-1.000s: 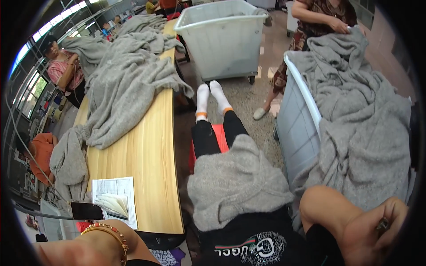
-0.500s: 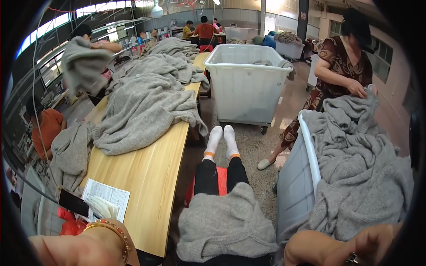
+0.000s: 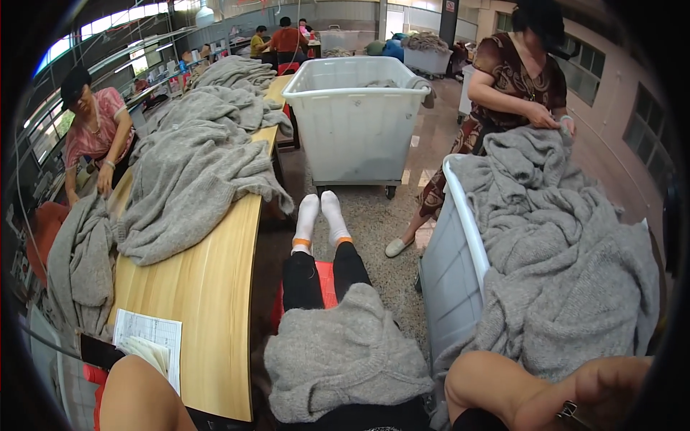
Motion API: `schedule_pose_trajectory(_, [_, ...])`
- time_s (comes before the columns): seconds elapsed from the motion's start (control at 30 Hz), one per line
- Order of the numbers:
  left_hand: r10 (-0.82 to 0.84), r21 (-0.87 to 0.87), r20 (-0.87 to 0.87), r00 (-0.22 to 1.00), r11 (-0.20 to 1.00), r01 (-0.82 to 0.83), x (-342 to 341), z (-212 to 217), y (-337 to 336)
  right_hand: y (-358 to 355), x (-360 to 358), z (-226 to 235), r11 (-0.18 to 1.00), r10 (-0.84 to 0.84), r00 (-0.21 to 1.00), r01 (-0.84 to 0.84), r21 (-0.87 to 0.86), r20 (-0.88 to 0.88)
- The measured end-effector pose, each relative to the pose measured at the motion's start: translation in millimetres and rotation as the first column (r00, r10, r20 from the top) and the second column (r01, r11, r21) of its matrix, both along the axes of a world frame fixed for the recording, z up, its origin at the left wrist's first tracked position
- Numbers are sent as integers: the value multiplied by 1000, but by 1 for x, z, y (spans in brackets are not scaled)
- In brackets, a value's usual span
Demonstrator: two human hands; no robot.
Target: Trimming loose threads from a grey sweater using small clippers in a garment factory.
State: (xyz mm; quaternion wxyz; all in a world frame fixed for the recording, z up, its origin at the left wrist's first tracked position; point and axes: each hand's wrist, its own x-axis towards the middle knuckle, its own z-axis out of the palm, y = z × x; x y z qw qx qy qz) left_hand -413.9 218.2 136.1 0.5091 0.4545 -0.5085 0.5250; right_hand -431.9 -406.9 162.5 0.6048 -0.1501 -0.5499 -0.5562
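A folded grey knit garment (image 3: 345, 359) lies across my lap. My left arm (image 3: 147, 395) shows bent at the lower left beside the table, its hand out of the picture. Toward the lower right, my bent right arm leads to my right hand (image 3: 607, 388), which wears a ring. That hand is over the near end of a grey knit pile (image 3: 550, 251) in a bin (image 3: 471, 215). Its fingers are largely hidden at the rim, and I cannot tell whether it touches the pile.
Grey knitwear (image 3: 194, 172) is heaped on the long wooden table (image 3: 194, 309), with a paper sheet (image 3: 162, 337) near its corner. A wheeled white bin (image 3: 352, 136) stands ahead. One person (image 3: 521, 86) handles the right pile; another (image 3: 97, 136) handles a garment (image 3: 83, 251) at left.
My left hand with its bracelets has left the picture. The person at left has lowered a grey garment to the table edge. The whole view has shifted slightly.
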Motion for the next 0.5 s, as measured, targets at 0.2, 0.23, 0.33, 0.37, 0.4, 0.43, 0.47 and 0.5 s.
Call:
schedule_pose_trajectory(0.2, [-16,61,-95,995,998,21,-70,-6,105,3,-8,-10,998,-47,990,51,29,-130])
schedule_pose_trajectory(0.23, [-5,54,-89,996,998,10,-69,-7,94,2,-11,-15,999,-42,991,45,18,-129])
schedule_pose_trajectory(0.33, [-17,98,-28,999,995,20,-12,52,-65,-15,-16,-30,996,-68,994,72,47,-88])
schedule_pose_trajectory(0.37, [-26,88,-20,999,996,28,-3,53,-78,-13,-17,-30,996,-83,993,86,32,-85])
schedule_pose_trajectory(0.4, [-35,78,-10,999,996,36,7,52,-92,-9,-17,-32,995,-98,992,99,18,-80])
schedule_pose_trajectory(0.43, [-33,87,7,999,996,32,6,54,-93,-17,-20,-40,995,-101,993,102,23,-68])
schedule_pose_trajectory(0.47, [-26,90,25,999,996,23,-2,55,-90,-21,-25,-45,995,-99,994,100,22,-56])
schedule_pose_trajectory(0.5, [-19,95,42,999,995,15,-6,53,-89,-26,-27,-51,995,-97,994,98,22,-45])
